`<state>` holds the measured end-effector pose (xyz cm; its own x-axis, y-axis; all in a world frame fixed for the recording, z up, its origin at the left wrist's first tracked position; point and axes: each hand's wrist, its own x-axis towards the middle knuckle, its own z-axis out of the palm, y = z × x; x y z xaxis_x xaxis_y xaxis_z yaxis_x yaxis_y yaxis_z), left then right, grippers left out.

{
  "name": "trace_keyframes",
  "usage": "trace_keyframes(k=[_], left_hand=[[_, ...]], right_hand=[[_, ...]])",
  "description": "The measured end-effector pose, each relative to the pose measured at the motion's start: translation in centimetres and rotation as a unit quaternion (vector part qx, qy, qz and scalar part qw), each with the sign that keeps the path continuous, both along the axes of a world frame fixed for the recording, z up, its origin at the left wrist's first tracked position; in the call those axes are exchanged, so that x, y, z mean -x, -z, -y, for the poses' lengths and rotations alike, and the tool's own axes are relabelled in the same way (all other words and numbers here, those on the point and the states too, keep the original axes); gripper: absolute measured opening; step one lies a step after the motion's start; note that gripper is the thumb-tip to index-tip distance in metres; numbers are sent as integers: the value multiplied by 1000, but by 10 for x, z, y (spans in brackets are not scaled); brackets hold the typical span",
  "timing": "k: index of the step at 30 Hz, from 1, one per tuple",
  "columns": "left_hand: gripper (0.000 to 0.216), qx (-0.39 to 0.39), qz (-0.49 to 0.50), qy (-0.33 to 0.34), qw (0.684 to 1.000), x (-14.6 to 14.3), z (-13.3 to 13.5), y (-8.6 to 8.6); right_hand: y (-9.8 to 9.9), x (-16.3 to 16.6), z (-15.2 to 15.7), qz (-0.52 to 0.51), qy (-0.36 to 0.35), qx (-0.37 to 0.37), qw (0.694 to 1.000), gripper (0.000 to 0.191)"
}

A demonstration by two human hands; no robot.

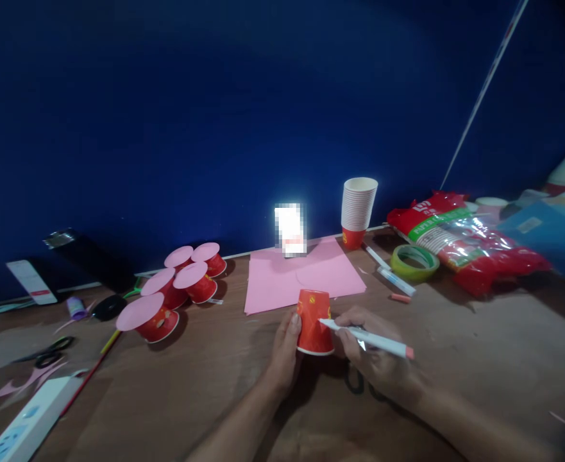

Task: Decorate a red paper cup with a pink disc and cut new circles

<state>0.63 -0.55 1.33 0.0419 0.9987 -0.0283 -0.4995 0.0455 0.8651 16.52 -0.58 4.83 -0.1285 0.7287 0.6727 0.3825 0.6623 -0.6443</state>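
Observation:
My left hand (286, 350) grips a red paper cup (312, 330) from its left side, fingers partly hidden behind it. The cup is upside down, with its white rim at the bottom. In my right hand (371, 350) is a white marker (378, 341) with a pinkish-red end. Its tip is at the cup's front, though I cannot tell whether it touches. Pink paper sheets (286, 276) lie just beyond the cup. To the left stand several upturned red cups (160, 326) with pink paper discs (140, 312) on top.
A stack of paper cups (358, 208) stands at the back, right of a bright blurred phone-like screen (290, 230). Green-yellow tape (414, 263) and a red plastic package (460, 237) are on the right. Scissors (46, 351) and a white power strip (34, 417) lie at the left.

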Motion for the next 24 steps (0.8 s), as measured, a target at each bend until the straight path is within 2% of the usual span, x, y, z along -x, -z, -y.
trace_keyframes(k=[9,20,24], left_hand=[[35,-10,-3,5,1000,-1,2,-4],[38,14,16,5,1000,3,-1,7],[38,11,10,4,1000,3,-1,6]], right_hand=[[-3,2,2,5,-1,13,1000,10],[-3,0,2,0,14,-5,1000,7],[-3,-2,1,6,13,-10,1000,8]])
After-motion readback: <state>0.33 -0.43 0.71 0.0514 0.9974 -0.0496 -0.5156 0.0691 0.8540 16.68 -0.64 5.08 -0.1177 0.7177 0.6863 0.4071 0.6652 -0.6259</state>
